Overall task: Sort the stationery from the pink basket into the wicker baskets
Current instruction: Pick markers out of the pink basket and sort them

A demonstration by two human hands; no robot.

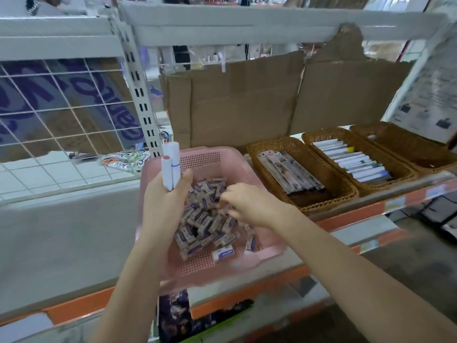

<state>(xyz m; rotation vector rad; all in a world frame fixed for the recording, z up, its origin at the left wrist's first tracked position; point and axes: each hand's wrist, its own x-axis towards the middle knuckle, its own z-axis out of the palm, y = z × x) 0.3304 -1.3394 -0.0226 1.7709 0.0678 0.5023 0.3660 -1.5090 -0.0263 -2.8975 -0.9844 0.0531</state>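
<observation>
Fingers (184, 180) of the left hand (163, 206) are curled round two white markers (170, 167), which are held upright at the centre of the frame with their pinkish caps pointing up. The right hand (249, 204) is lowered into the pink basket (222, 162) just right of centre; its fingers (228, 194) are bent down among the erasers (205, 219), but motion blur hides whether anything is pinched, so their state cannot be told. The pink basket is set on a shelf (346, 219) with an orange front edge, and a heap of small boxed erasers is seen on its perforated floor. One white eraser (222, 254) lies apart from the heap, near the basket's lower edge.

To the right of the pink basket, three wicker baskets are lined up side by side on the same shelf. The nearest one (257, 151) is filled with flat packaged pens (289, 170) laid lengthwise. The middle one (310, 137) is packed with a row of white markers (356, 159). The far one (410, 144), at the right edge of the frame, is partly covered by a printed sheet (430, 95). Brown cardboard (247, 102) is propped behind the baskets, and a white wire grid (61, 107) is seen in the upper left.
</observation>
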